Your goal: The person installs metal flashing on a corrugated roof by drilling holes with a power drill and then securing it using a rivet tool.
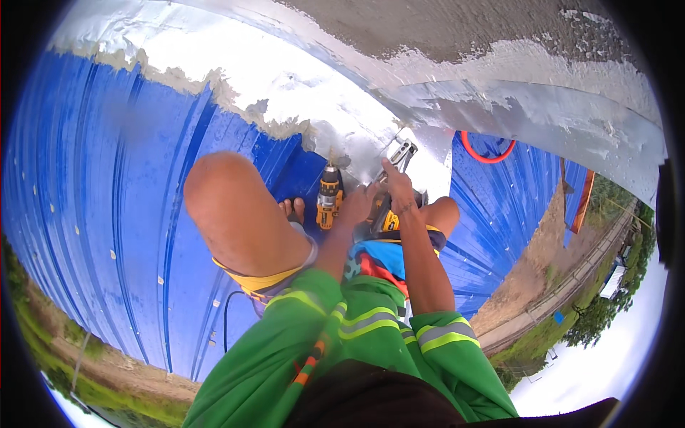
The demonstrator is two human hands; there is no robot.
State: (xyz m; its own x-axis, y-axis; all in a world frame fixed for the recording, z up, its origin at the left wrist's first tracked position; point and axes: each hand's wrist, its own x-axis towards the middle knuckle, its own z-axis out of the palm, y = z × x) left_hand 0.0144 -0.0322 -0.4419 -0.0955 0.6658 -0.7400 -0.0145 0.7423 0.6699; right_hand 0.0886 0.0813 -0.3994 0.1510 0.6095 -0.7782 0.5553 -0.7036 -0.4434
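Note:
My right hand [400, 188] is closed around a silver-and-black metal tool [404, 152] with a narrow, two-armed front end; its exact kind is unclear. That front end is over the bright silver sheet near the wall. Close beside it on the left, my left hand [359, 202] has its fingers bent in near the same tool; what they grip is hidden. Between my knees, left of my hands, a yellow-and-black cordless drill [328, 200] lies with its chuck pointing away from me. Another yellow-and-black power tool [390, 220] is partly covered by my hands and right forearm.
I squat on a blue ribbed metal roof [135, 214]. Silver flashing [285, 78] with ragged grey edges runs along a rough cement wall [457, 32]. An orange-red ring [489, 151] is at the right, by the wall. Beyond the roof edge, ground and a path [535, 310] appear far below.

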